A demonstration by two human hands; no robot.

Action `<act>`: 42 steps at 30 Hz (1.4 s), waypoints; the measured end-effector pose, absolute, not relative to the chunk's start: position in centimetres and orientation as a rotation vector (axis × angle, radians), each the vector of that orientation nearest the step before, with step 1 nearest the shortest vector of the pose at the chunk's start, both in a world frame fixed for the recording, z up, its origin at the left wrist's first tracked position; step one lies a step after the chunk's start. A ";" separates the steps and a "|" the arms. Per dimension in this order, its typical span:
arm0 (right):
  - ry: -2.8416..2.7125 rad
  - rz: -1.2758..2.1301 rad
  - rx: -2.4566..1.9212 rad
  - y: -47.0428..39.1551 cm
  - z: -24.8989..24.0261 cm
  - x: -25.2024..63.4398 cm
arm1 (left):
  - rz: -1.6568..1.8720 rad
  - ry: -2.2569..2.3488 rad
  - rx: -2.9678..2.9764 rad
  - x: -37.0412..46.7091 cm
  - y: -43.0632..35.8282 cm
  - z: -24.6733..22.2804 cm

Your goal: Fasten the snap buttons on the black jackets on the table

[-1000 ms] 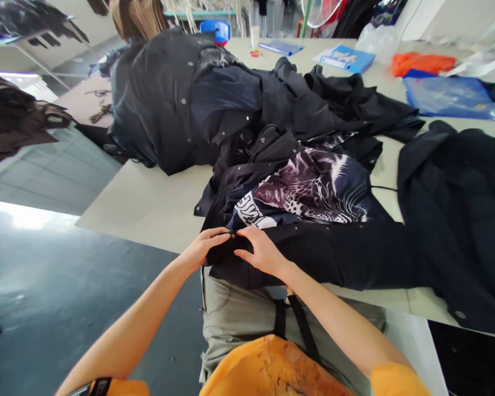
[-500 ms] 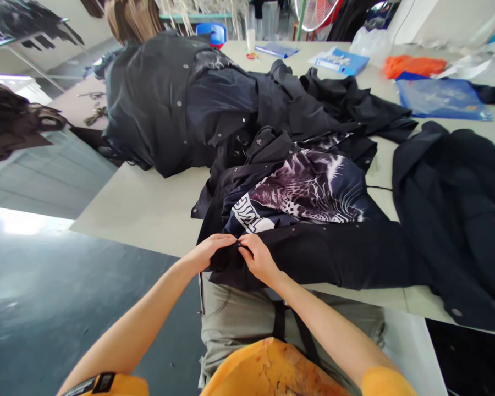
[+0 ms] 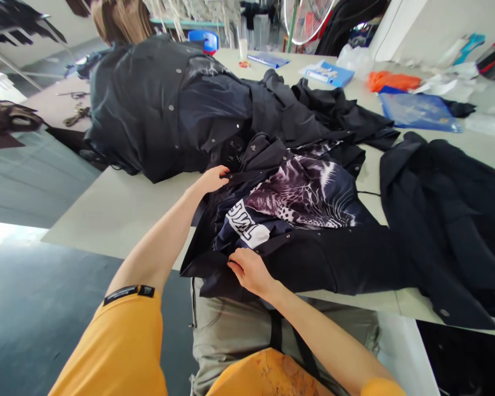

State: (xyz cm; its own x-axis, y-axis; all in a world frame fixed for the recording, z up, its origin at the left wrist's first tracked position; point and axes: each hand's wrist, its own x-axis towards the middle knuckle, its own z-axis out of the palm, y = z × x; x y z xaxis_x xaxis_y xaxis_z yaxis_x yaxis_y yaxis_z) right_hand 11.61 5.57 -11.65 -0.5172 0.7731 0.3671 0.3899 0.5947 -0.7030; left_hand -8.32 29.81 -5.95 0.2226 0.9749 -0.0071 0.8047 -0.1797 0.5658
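Centrally, the jacket (image 3: 322, 256) lies opened out on the table (image 3: 103, 212), printed lining (image 3: 301, 201) up. The left hand's (image 3: 215, 179) fingers clamp its far edge, the right hand's (image 3: 249, 269) its near edge — hands well apart. Beyond sits a dark heap (image 3: 148, 104) — rightward, another garment (image 3: 441, 220).

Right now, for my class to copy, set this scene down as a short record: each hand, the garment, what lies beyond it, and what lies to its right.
Left hand: pinching the far edge of the black garment
Right hand: gripping its near flap
Garment: spread open, animal print and white lettering panel showing
Beyond: heaped dark garments
Right: another dark garment
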 end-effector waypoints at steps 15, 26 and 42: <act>-2.117 0.516 -0.991 6.6 -9.2 16.0 | 0.456 1.157 2.198 -4.1 13.5 -1.9; -2.181 0.551 -0.958 6.7 -7.5 19.1 | 0.418 1.045 2.063 -3.3 7.5 -2.1; -2.235 0.433 -0.834 6.5 -6.7 18.8 | 0.563 0.978 2.284 -2.5 5.4 -1.6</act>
State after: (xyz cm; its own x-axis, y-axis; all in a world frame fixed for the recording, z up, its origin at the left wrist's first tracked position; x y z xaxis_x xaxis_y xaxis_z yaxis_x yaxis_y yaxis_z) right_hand 18.82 6.50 -6.72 -0.5464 0.6733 0.4981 0.4385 0.7367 -0.5149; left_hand -2.49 5.44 -1.59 0.6409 0.7533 0.1477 0.5058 -0.5591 0.6569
